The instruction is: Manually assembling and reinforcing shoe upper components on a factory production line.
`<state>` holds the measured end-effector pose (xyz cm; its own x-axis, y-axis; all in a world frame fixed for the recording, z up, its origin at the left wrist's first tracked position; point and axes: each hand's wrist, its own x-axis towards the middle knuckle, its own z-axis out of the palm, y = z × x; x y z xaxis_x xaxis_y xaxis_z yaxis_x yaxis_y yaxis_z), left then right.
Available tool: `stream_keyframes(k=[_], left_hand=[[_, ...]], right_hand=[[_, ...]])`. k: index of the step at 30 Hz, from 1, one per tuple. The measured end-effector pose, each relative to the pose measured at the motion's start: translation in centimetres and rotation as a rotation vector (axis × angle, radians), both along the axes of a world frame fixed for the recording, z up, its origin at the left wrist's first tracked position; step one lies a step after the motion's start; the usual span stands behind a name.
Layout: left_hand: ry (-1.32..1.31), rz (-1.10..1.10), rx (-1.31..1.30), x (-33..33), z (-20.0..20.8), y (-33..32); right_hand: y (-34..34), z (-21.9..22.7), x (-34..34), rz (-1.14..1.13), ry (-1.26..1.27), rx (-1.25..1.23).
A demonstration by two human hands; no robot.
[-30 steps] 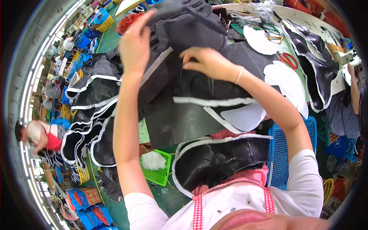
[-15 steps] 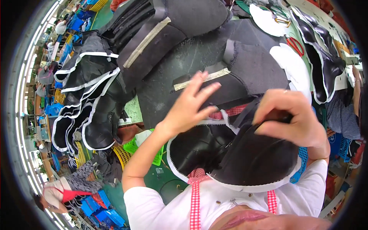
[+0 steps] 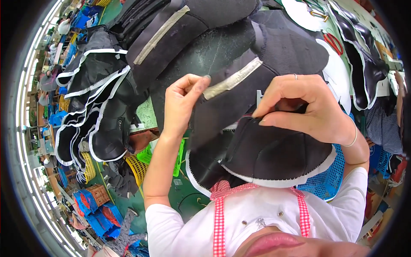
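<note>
Between the thumb and fingers of my left hand (image 3: 183, 100) is the edge of a dark grey boot lining (image 3: 295, 49). A pale strip (image 3: 233, 79) runs along that lining beside my fingertips. My right hand (image 3: 310, 105) pinches the upper edge of a black boot upper (image 3: 278, 156), which has a zigzag-stitched white border along its bottom. The upper hangs in front of my chest, with its other half partly hidden behind the lining. A ring and a thin bracelet are on my right hand and wrist.
More black uppers with white borders (image 3: 107, 128) hang at the left, and another (image 3: 361, 81) lies at the right. Stacked linings (image 3: 162, 43) cover the table's far left. Red-handled scissors (image 3: 333, 44) lie near white pieces (image 3: 336, 81). A blue basket (image 3: 332, 177) stands below my right arm.
My left hand has gone from spread fingers to a pinch on the lining's edge, lifting it toward me. My right hand has shifted left along the upper's edge. The upper hangs lower.
</note>
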<state>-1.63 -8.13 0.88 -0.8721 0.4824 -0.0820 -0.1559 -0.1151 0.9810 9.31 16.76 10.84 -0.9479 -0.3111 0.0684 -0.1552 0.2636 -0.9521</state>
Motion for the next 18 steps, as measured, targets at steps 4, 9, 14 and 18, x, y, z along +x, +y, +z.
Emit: stream_keyframes(k=[4, 9, 14, 18], left_hand=[[0.049, -0.066, -0.006, 1.9, 3.4, 1.3], [0.048, -0.109, 0.057, 3.1, 5.3, 2.3], [0.034, -0.185, 0.102, 3.1, 5.4, 1.5], [-0.03, -0.172, 0.172, 3.6, 5.8, 2.1]], right_hand=[[-1.5, 0.9, -1.4, -0.042, 0.107, 0.034], [-1.2, -0.1, -2.4, -0.105, 0.22, 0.05], [-1.6, 0.1, -2.1, -0.164, 0.144, -0.005], [-1.7, -0.8, -2.0, -0.214, 0.173, -0.077]])
